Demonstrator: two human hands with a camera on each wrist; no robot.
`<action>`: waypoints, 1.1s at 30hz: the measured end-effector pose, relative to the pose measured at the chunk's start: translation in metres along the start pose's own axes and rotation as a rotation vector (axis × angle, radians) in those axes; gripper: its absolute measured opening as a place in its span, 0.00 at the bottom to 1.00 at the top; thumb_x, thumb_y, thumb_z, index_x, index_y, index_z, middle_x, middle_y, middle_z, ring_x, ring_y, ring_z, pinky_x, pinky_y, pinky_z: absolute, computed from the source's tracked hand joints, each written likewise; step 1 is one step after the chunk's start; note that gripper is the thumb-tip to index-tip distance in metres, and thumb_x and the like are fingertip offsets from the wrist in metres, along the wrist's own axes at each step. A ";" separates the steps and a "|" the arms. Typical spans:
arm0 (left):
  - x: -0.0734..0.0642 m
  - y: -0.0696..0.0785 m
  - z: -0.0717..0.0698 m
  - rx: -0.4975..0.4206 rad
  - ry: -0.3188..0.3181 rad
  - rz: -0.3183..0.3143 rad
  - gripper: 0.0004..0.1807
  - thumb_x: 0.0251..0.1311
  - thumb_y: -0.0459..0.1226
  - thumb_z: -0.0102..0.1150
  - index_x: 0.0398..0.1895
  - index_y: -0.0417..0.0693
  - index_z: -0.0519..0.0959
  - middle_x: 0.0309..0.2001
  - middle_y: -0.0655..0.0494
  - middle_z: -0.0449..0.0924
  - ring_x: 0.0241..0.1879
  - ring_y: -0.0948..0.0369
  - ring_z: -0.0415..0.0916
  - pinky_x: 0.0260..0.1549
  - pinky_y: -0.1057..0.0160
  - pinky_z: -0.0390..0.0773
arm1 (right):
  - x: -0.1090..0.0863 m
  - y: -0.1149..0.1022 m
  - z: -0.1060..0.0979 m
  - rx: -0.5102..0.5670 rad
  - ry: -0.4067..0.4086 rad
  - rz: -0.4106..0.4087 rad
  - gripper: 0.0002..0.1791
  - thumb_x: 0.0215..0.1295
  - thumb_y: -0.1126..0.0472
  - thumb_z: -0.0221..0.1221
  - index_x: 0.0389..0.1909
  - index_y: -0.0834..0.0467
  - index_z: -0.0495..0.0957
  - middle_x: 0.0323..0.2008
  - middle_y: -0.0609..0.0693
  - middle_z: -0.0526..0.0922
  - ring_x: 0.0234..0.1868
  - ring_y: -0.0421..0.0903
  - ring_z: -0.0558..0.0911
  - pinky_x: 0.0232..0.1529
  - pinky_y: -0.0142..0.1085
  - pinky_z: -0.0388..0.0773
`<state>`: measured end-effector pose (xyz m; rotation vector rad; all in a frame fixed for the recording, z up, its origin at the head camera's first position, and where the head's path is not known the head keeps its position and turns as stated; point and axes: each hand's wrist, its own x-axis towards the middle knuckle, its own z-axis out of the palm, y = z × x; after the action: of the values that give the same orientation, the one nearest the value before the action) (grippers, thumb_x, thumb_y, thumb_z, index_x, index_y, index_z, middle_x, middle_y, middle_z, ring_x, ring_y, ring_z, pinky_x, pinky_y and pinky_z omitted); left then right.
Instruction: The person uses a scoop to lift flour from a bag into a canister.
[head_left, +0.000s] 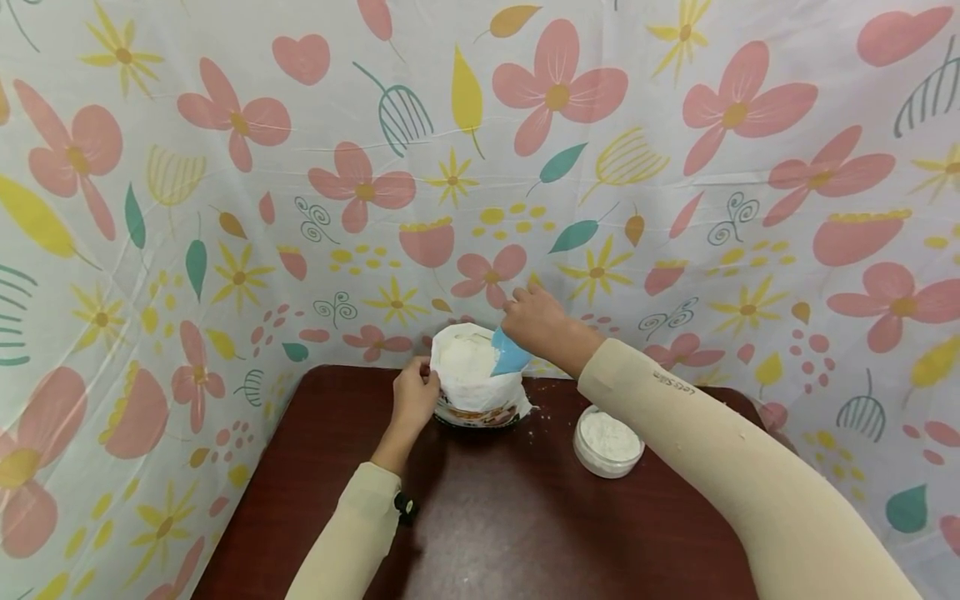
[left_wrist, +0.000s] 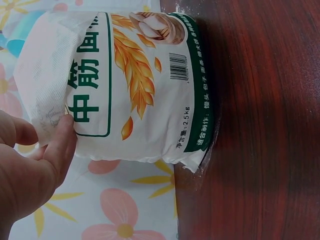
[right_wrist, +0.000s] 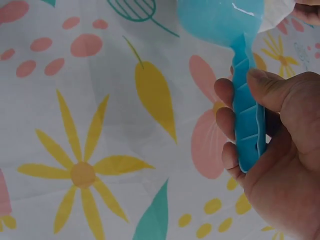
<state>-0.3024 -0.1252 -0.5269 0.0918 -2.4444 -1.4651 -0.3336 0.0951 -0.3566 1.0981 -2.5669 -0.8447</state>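
A white flour bag [left_wrist: 135,90] stands upright on the table, its top folded outward and white flour [head_left: 467,357] showing inside. My left hand [head_left: 415,392] pinches the folded rim at the bag's left side, thumb and fingers on the edge in the left wrist view. The fingers of my right hand [head_left: 542,323] curl round the ribbed handle of a blue scoop [right_wrist: 247,115]. In the head view the scoop's head dips into the bag's mouth at its right side; its tip is hidden there. What the scoop holds cannot be made out.
On the dark wooden table [head_left: 487,533], a round clear bowl [head_left: 608,442] of white flour stands right of the bag, below my right forearm. Specks of flour lie beside the bag. A flower-patterned cloth [head_left: 360,125] hangs close behind the table and along its sides.
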 end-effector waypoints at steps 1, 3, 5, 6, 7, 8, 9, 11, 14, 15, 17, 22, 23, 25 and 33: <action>0.000 0.000 0.000 0.000 0.001 0.002 0.14 0.71 0.32 0.55 0.55 0.36 0.81 0.40 0.43 0.85 0.33 0.55 0.83 0.29 0.59 0.85 | -0.001 0.000 0.001 0.005 0.008 0.002 0.13 0.72 0.64 0.62 0.27 0.49 0.88 0.38 0.46 0.86 0.34 0.47 0.72 0.32 0.36 0.66; 0.000 0.000 0.000 0.000 0.003 0.005 0.13 0.71 0.32 0.55 0.54 0.36 0.81 0.39 0.43 0.85 0.33 0.55 0.84 0.30 0.59 0.85 | -0.003 0.000 0.003 0.019 0.024 0.003 0.12 0.71 0.65 0.63 0.29 0.49 0.89 0.39 0.47 0.87 0.35 0.48 0.74 0.34 0.38 0.69; 0.000 0.000 0.000 0.003 0.006 0.006 0.13 0.71 0.32 0.55 0.54 0.36 0.82 0.39 0.44 0.85 0.33 0.55 0.84 0.31 0.58 0.86 | -0.005 0.001 0.005 0.035 0.024 0.003 0.10 0.71 0.65 0.64 0.32 0.49 0.90 0.40 0.47 0.87 0.36 0.49 0.75 0.35 0.39 0.71; 0.000 0.000 0.001 0.004 0.008 0.006 0.13 0.71 0.32 0.55 0.54 0.36 0.82 0.39 0.44 0.85 0.34 0.55 0.84 0.31 0.58 0.86 | -0.006 0.001 0.007 0.042 0.021 0.003 0.09 0.71 0.65 0.64 0.34 0.49 0.90 0.40 0.48 0.87 0.37 0.49 0.76 0.37 0.39 0.72; 0.000 0.000 0.001 0.005 0.010 0.006 0.13 0.71 0.32 0.55 0.54 0.36 0.82 0.39 0.44 0.85 0.34 0.54 0.84 0.31 0.58 0.86 | -0.006 0.001 0.008 0.049 0.014 0.004 0.09 0.71 0.65 0.64 0.35 0.49 0.90 0.41 0.48 0.87 0.38 0.50 0.76 0.38 0.40 0.73; 0.000 -0.001 0.001 0.007 0.012 0.005 0.13 0.71 0.32 0.55 0.54 0.36 0.82 0.39 0.44 0.85 0.34 0.54 0.84 0.31 0.58 0.86 | -0.007 0.001 0.009 0.053 0.010 0.006 0.09 0.71 0.65 0.64 0.38 0.49 0.90 0.42 0.48 0.87 0.39 0.50 0.77 0.40 0.41 0.75; 0.000 0.000 0.001 0.008 0.012 0.006 0.13 0.71 0.32 0.55 0.54 0.36 0.82 0.39 0.44 0.85 0.34 0.54 0.84 0.31 0.58 0.86 | -0.007 0.001 0.011 0.057 0.002 0.009 0.09 0.71 0.65 0.63 0.40 0.49 0.90 0.43 0.49 0.87 0.41 0.51 0.78 0.42 0.42 0.77; 0.000 -0.001 0.001 0.012 0.011 0.009 0.14 0.71 0.32 0.55 0.54 0.36 0.81 0.40 0.44 0.85 0.34 0.54 0.84 0.31 0.59 0.86 | -0.008 0.001 0.013 0.067 -0.011 0.017 0.09 0.72 0.64 0.63 0.44 0.49 0.89 0.45 0.49 0.86 0.44 0.52 0.79 0.46 0.45 0.79; 0.000 -0.002 0.001 0.013 0.009 0.017 0.14 0.71 0.32 0.55 0.54 0.36 0.81 0.40 0.43 0.85 0.34 0.55 0.84 0.29 0.60 0.86 | -0.009 0.000 0.017 0.075 -0.007 0.027 0.10 0.72 0.64 0.63 0.47 0.49 0.89 0.46 0.50 0.86 0.46 0.53 0.79 0.48 0.46 0.80; 0.000 -0.002 0.001 0.013 0.010 0.019 0.14 0.71 0.32 0.55 0.54 0.36 0.81 0.39 0.43 0.85 0.34 0.55 0.84 0.29 0.60 0.85 | -0.010 0.000 0.018 0.077 0.000 0.029 0.10 0.72 0.64 0.63 0.48 0.49 0.88 0.46 0.50 0.86 0.46 0.53 0.79 0.48 0.46 0.80; 0.000 -0.003 0.002 0.018 0.010 0.022 0.14 0.71 0.32 0.54 0.54 0.36 0.81 0.39 0.44 0.84 0.33 0.55 0.83 0.28 0.61 0.85 | -0.011 -0.001 0.020 0.081 0.012 0.032 0.11 0.72 0.64 0.63 0.49 0.49 0.88 0.47 0.50 0.86 0.46 0.54 0.79 0.46 0.46 0.80; 0.000 -0.004 0.002 0.026 0.005 0.019 0.14 0.72 0.33 0.53 0.55 0.36 0.81 0.40 0.44 0.84 0.35 0.55 0.83 0.29 0.60 0.85 | -0.016 -0.002 0.025 0.090 0.052 0.050 0.11 0.71 0.64 0.64 0.50 0.49 0.88 0.46 0.51 0.86 0.44 0.53 0.79 0.45 0.44 0.79; 0.000 -0.003 0.002 0.021 0.001 0.016 0.14 0.72 0.33 0.54 0.55 0.36 0.81 0.41 0.44 0.84 0.35 0.55 0.83 0.30 0.59 0.85 | -0.017 -0.002 0.027 0.093 0.064 0.055 0.11 0.71 0.64 0.64 0.49 0.50 0.88 0.45 0.52 0.85 0.44 0.53 0.79 0.44 0.44 0.79; 0.000 -0.002 0.001 0.016 -0.009 0.015 0.14 0.73 0.33 0.53 0.56 0.37 0.81 0.41 0.43 0.84 0.36 0.54 0.84 0.30 0.58 0.85 | -0.019 -0.002 0.030 0.100 0.088 0.064 0.10 0.72 0.64 0.63 0.49 0.50 0.88 0.45 0.52 0.85 0.44 0.54 0.80 0.44 0.44 0.80; 0.001 -0.003 0.001 0.012 -0.005 0.014 0.14 0.72 0.32 0.54 0.55 0.36 0.81 0.40 0.43 0.84 0.33 0.55 0.84 0.29 0.59 0.86 | -0.025 -0.005 0.040 0.100 0.153 0.075 0.16 0.72 0.64 0.62 0.58 0.49 0.86 0.46 0.53 0.85 0.46 0.55 0.80 0.41 0.45 0.79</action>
<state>-0.3038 -0.1260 -0.5297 0.0741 -2.4528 -1.4470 -0.3298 0.1272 -0.3914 1.0423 -2.5280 -0.5964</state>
